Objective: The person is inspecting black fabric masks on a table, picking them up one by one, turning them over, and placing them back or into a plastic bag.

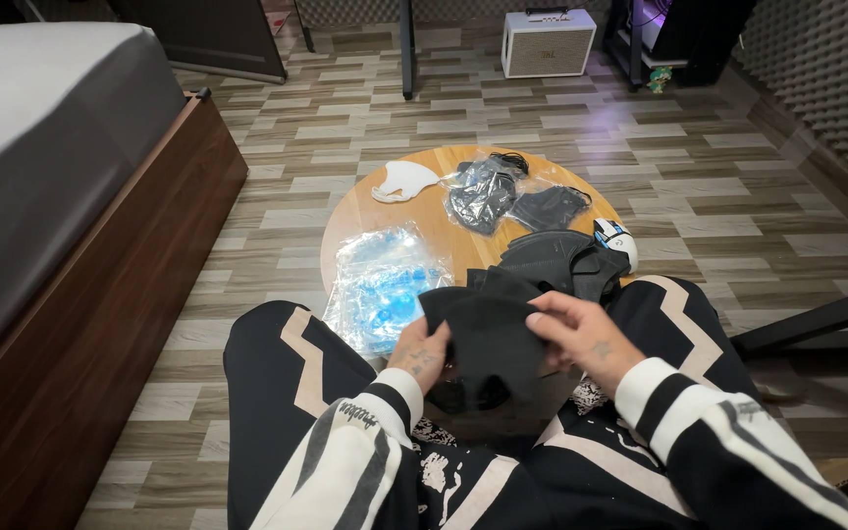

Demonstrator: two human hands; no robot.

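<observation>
Low centre of frame, both hands grip one black fabric face mask (488, 339); left hand (419, 355) fingers clamped on its left edge, right hand (581, 334) fingers pinched together on its right edge; round wooden table (424, 221) beyond; one white mask (402, 181) upper left of tabletop; two clear plastic packets, one with dark masks (483, 191), one blue-tinted (380, 285); loose black masks (552, 257), count unclear; one white mouse-shaped device (615, 240) at right rim.

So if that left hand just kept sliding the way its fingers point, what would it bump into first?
The left hand points up and right under the black mask it holds. Going straight on, it would probably meet the right hand gripping the other edge, though depth is hard to judge.
</observation>
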